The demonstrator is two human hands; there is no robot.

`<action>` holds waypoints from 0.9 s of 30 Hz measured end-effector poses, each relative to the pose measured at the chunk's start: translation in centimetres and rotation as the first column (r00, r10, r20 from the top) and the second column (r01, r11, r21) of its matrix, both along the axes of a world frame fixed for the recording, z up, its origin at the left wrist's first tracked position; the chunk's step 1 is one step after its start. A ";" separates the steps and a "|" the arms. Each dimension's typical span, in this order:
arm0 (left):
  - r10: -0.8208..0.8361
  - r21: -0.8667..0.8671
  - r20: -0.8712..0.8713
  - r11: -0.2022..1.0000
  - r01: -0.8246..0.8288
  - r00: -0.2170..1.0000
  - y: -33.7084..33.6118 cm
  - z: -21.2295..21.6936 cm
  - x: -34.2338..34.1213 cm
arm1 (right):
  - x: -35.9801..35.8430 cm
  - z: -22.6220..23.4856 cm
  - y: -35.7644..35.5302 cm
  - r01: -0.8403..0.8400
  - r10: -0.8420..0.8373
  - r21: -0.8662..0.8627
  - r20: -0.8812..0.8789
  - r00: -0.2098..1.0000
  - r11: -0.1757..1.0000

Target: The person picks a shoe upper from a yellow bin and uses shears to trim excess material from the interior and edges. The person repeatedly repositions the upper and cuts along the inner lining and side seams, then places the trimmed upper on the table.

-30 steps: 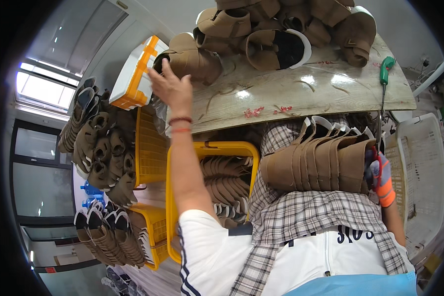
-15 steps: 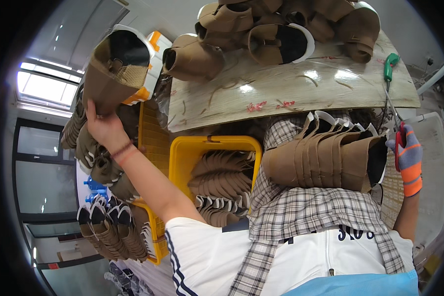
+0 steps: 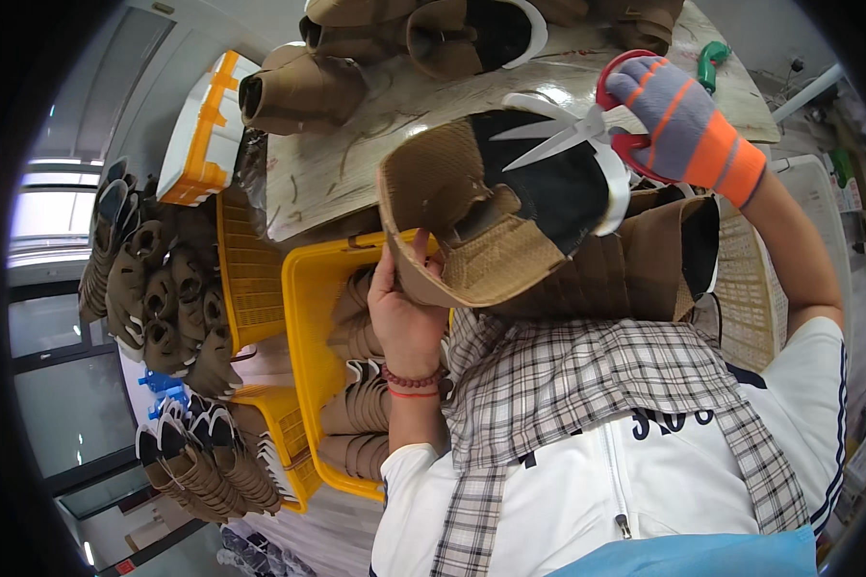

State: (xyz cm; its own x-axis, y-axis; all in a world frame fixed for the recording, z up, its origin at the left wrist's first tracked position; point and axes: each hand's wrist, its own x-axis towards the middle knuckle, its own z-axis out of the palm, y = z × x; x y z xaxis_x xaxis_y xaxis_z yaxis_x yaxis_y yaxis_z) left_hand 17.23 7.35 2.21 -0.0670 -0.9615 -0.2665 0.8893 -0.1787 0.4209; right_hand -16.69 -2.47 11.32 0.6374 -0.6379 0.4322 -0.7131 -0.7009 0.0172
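Head view: left hand [image 3: 406, 322], bare, grip clamped on the edge of a brown shoe upper [image 3: 496, 207] held above the yellow basket [image 3: 310, 317]. Right hand [image 3: 681, 123], gloved, grip closed on red-handled scissors [image 3: 577, 130], blades apart, touching the upper's black lining, near the counter [image 3: 356, 144].

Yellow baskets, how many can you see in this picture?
3. One yellow basket sits beside the left hand, one stands further left against the table edge, and one lies lower left, holding brown shoe uppers. Others may be hidden.
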 end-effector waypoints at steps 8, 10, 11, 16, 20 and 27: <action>-0.001 0.086 -0.013 0.996 0.002 1.000 0.4 1.2 -2.8 | 1.0 -2.5 -1.3 0.065 -0.061 0.008 -0.267 0.962 0.998; -0.001 0.121 0.003 0.993 0.001 1.000 0.4 1.2 -2.9 | 1.4 -2.5 -1.4 0.085 -0.069 0.036 -0.315 0.946 0.996; -0.002 0.146 0.020 0.989 -0.001 1.000 0.4 1.6 -3.1 | 1.5 -2.4 -1.4 0.096 -0.073 0.050 -0.340 0.938 0.994; -0.120 0.022 -0.121 0.992 0.123 0.985 0.0 -1.1 -2.2 | 1.4 -3.4 -2.1 0.001 0.023 0.083 -0.282 0.959 0.997; -0.094 -0.021 -0.163 0.996 0.091 0.982 -0.6 -2.5 -2.8 | 1.6 -4.0 -2.4 -0.030 0.067 0.152 -0.242 0.968 0.988; 0.003 0.066 -0.106 0.998 0.004 0.994 -0.4 -3.0 -3.4 | 1.7 -4.0 -2.6 -0.069 0.117 0.195 -0.249 0.961 0.978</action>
